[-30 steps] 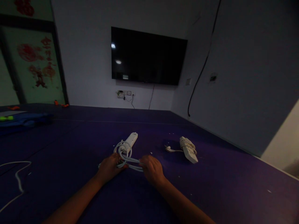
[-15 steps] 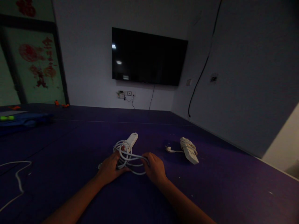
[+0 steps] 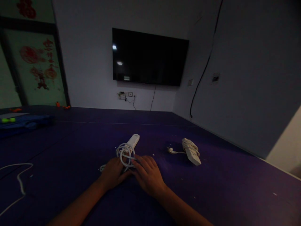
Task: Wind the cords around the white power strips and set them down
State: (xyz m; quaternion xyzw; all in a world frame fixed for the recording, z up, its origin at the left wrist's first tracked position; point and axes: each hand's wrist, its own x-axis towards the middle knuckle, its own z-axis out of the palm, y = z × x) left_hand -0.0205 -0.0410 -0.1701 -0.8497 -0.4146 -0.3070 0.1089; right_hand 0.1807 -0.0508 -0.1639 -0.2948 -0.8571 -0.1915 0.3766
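Observation:
A white power strip (image 3: 133, 141) lies on the purple floor in front of me, its near end under loops of its white cord (image 3: 122, 154). My left hand (image 3: 113, 172) is closed around the left side of the loops, its fingertips partly hidden by the cord. From the right, my right hand (image 3: 147, 173) presses its fingers on the same loops, close against the left hand. What lies under its palm is hidden. To the right rests a second power strip (image 3: 193, 156) with its cord wound around it, its plug (image 3: 171, 151) sticking out to the left.
A thin white cable (image 3: 21, 185) curves across the floor at the left. Blue cloth (image 3: 30, 121) with a green item on it lies farther back. Small white scraps dot the floor. A television (image 3: 150, 56) hangs on the far wall, and a black cable (image 3: 204, 73) runs down the right wall.
My right hand has moved left, bringing the stretched cord loops in against my left hand. The loops are now gathered over the strip's near end. The second strip has stayed put.

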